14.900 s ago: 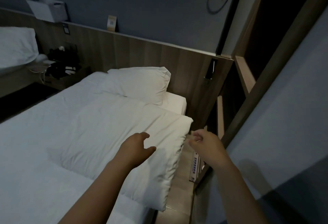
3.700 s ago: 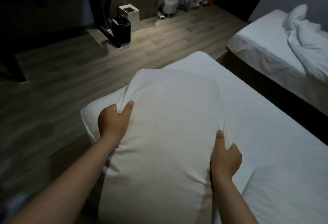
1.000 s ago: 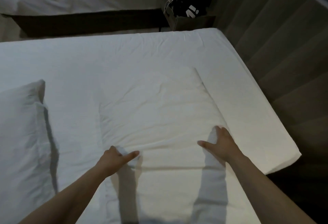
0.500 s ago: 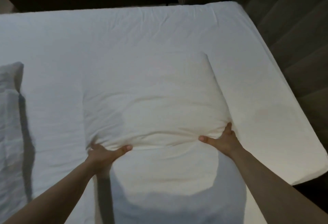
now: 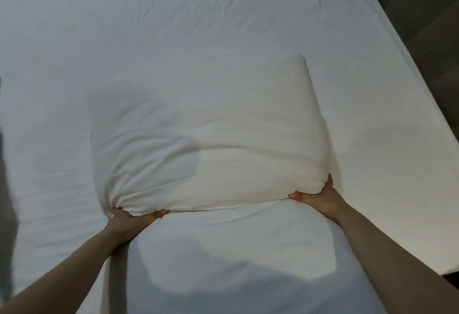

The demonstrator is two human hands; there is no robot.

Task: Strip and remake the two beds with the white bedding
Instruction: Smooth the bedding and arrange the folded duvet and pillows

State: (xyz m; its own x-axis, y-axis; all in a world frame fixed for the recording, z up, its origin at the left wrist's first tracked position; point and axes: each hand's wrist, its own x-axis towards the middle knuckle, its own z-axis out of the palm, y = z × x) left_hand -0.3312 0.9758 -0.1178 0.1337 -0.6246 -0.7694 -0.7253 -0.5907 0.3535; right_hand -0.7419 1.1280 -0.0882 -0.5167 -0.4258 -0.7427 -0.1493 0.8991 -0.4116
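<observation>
The bed under its white fitted sheet serves as a work surface, and the pillow lies lengthwise in the middle of it, near end toward the person. The left hand and right hand each clamp on the pillow's sides partway along, probably to bunch the filling toward the far end of its case. A second ago both hands lay flatter on a smooth pillow; now they dig in and the far half bulges.
</observation>
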